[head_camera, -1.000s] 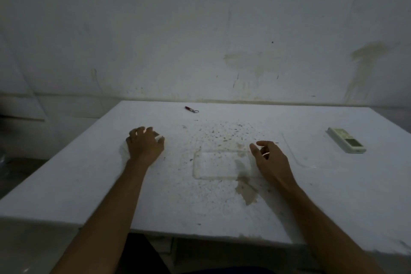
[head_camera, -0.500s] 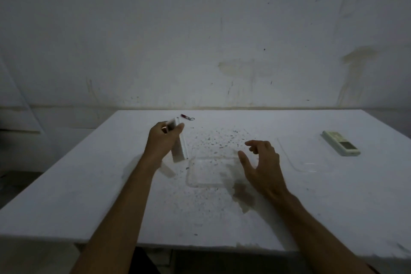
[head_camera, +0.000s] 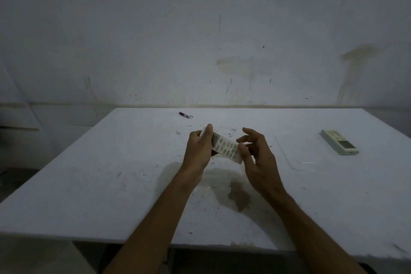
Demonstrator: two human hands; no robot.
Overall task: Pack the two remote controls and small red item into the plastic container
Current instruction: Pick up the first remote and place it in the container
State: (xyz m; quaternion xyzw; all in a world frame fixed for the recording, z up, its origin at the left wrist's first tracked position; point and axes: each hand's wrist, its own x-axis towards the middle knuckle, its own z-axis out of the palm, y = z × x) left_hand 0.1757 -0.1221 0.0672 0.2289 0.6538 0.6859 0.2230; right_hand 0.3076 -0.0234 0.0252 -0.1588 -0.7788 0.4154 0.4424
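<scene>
Left hand [head_camera: 198, 148] grips the upper end of a white remote control [head_camera: 224, 146], thumb across its face, button side up. Half a second earlier this remote stood nearly on end at the left of the counter [head_camera: 111, 173]; it now lies tilted between both hands, raised above the counter. Right hand [head_camera: 255, 155], previously hovering free with curled fingers, now meets the remote's lower end with its thumb, the other fingers loosely spread. The clear plastic container is largely hidden behind the hands. A transparent lid [head_camera: 295, 158] lies to the right. Beyond it rests the second remote control [head_camera: 339, 144], unmoved. The small red item [head_camera: 185, 114] lies near the far edge, well apart.
</scene>
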